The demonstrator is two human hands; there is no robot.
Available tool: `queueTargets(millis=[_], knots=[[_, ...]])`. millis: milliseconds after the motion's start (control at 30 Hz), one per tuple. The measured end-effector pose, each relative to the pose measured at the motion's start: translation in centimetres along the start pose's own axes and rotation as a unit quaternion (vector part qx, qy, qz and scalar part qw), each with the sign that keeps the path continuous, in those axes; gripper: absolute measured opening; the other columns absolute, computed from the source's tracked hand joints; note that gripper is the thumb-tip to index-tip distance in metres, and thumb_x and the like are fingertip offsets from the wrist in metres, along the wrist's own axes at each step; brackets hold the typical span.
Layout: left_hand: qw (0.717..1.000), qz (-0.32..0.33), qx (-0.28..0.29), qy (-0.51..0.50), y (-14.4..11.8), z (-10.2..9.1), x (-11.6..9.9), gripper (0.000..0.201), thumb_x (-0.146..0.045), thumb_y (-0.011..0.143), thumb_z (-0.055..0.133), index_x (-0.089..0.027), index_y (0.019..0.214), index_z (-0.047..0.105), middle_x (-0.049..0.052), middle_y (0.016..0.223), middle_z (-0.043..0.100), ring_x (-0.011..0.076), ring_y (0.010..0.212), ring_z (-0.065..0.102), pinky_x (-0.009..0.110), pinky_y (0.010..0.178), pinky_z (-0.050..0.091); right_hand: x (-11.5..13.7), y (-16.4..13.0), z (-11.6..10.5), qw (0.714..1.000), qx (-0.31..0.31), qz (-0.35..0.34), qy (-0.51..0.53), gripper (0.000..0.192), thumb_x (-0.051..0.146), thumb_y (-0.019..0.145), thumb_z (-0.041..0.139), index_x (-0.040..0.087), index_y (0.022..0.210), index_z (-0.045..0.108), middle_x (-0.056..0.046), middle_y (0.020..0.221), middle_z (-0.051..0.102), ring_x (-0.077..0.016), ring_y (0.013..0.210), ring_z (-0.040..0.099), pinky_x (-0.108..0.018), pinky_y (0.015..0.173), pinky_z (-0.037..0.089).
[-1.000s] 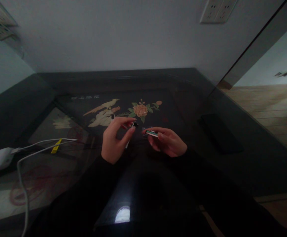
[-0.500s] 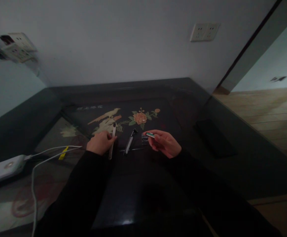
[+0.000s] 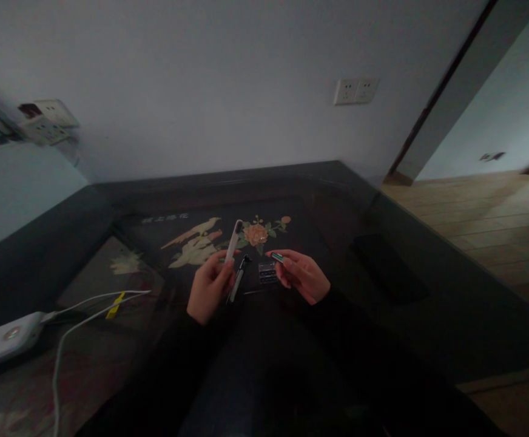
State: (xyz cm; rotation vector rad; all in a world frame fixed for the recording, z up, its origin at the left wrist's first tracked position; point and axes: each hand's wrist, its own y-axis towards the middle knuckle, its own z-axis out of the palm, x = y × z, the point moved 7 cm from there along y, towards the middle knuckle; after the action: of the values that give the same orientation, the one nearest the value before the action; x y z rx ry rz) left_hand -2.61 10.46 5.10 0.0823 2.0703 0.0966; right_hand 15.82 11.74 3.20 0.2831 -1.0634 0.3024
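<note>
My left hand (image 3: 210, 285) is closed around a slim pale handle (image 3: 233, 240) with a dark tip, held tilted above the table. Between the thumb and fingers of my right hand (image 3: 303, 276) is a small flat piece with a green strip (image 3: 278, 258), which looks like a razor cartridge. A black and silver razor handle (image 3: 237, 285) lies on the table just right of my left hand, partly behind it. Beside my right fingers sits a small clear case (image 3: 267, 273) with dark rows in it.
The dark glossy table (image 3: 255, 364) has a bird-and-flower picture. At left lie a white power bank (image 3: 7, 340), a white cable (image 3: 59, 358) and a yellow tag (image 3: 115, 305). A dark flat object (image 3: 389, 270) rests on the right. Wall sockets (image 3: 356, 91) are behind.
My left hand has lifted the pale handle off the table and brought it right, over near the razor handle. My right hand keeps its small piece. The view has tilted up a little.
</note>
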Motion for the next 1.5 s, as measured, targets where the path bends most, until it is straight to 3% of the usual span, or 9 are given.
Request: queueTargets(millis=[100,267,400,500,667,867,1000,1100,1500], knots=[[0.99,0.021,0.033,-0.138,-2.1,2.3,-1.6,0.051,-0.048,0.09,0.049,-0.013,0.126,0.056,-0.006,0.057,0.041,0.009,0.046,0.039,0.019,0.041,0.03,0.2,-0.1,-0.3,0.999,-0.027,-0.021,0.0,0.044,0.045,0.073,0.074,0.014,0.104,0.068,0.004,0.06,0.058,-0.0052,0.045,0.047,-0.019,0.042,0.032],[0.977,0.048,0.087,-0.188,-4.3,4.7,-1.9,0.05,-0.042,0.092,0.05,-0.024,0.139,0.05,0.004,0.084,0.06,0.0146,0.071,0.056,0.021,0.055,0.046,0.4,-0.4,0.0,0.998,-0.053,-0.045,-0.001,0.044,0.048,0.075,0.071,0.014,0.102,0.067,0.004,0.059,0.057,-0.0059,0.046,0.046,-0.019,0.042,0.031],[0.958,-0.017,0.136,-0.25,-5.3,6.1,-1.2,0.057,-0.04,0.094,0.047,-0.03,0.148,0.032,-0.003,0.067,0.046,0.0077,0.046,0.039,0.017,0.039,0.031,0.5,-0.7,0.2,0.996,-0.066,-0.05,0.013,0.043,0.049,0.074,0.072,0.015,0.099,0.065,0.004,0.059,0.056,-0.0069,0.046,0.046,-0.021,0.041,0.031],[0.961,0.002,0.127,-0.246,-5.5,6.0,-1.6,0.054,-0.035,0.095,0.047,-0.029,0.147,0.035,-0.005,0.065,0.041,0.0069,0.045,0.034,0.018,0.038,0.029,0.5,-0.8,0.4,0.996,-0.068,-0.049,0.025,0.042,0.049,0.073,0.072,0.015,0.096,0.064,0.004,0.058,0.056,-0.007,0.045,0.045,-0.021,0.041,0.03],[0.978,0.097,0.088,-0.161,-5.3,5.2,-2.4,0.048,-0.028,0.094,0.048,-0.029,0.142,0.044,-0.001,0.071,0.054,0.0088,0.048,0.041,0.019,0.039,0.034,0.7,-0.8,0.3,0.995,-0.083,-0.056,0.021,0.043,0.051,0.073,0.071,0.015,0.094,0.063,0.005,0.056,0.054,-0.0072,0.044,0.043,-0.022,0.04,0.028],[0.981,0.146,0.062,-0.109,-5.5,4.8,-2.8,0.048,-0.022,0.094,0.048,-0.029,0.141,0.045,0.003,0.086,0.067,0.0127,0.059,0.059,0.022,0.049,0.048,1.0,-1.0,0.1,0.993,-0.098,-0.066,0.012,0.039,0.048,0.076,0.069,0.015,0.095,0.064,0.005,0.057,0.053,-0.0064,0.045,0.044,-0.021,0.041,0.028],[0.981,0.151,0.056,-0.104,-5.4,4.8,-2.9,0.05,-0.02,0.093,0.049,-0.03,0.142,0.044,0.006,0.101,0.071,0.0189,0.087,0.068,0.028,0.067,0.056,1.1,-1.0,0.2,0.993,-0.095,-0.074,0.013,0.039,0.049,0.076,0.069,0.015,0.095,0.065,0.004,0.058,0.053,-0.0062,0.045,0.044,-0.021,0.041,0.027],[0.982,0.152,0.05,-0.103,-5.2,4.7,-2.7,0.051,-0.018,0.093,0.05,-0.029,0.142,0.044,0.006,0.106,0.071,0.0204,0.097,0.067,0.031,0.075,0.058,1.2,-0.9,0.3,0.993,-0.086,-0.08,0.008,0.041,0.05,0.076,0.069,0.015,0.098,0.065,0.005,0.057,0.053,-0.0066,0.045,0.043,-0.022,0.041,0.028],[0.984,0.153,0.038,-0.08,-4.9,4.5,-2.4,0.05,-0.02,0.092,0.051,-0.03,0.14,0.046,0.006,0.121,0.068,0.0206,0.103,0.066,0.033,0.082,0.056,1.4,-1.0,0.4,0.991,-0.089,-0.103,0.006,0.038,0.051,0.076,0.069,0.016,0.091,0.065,0.005,0.053,0.053,-0.0065,0.043,0.043,-0.021,0.04,0.027]])
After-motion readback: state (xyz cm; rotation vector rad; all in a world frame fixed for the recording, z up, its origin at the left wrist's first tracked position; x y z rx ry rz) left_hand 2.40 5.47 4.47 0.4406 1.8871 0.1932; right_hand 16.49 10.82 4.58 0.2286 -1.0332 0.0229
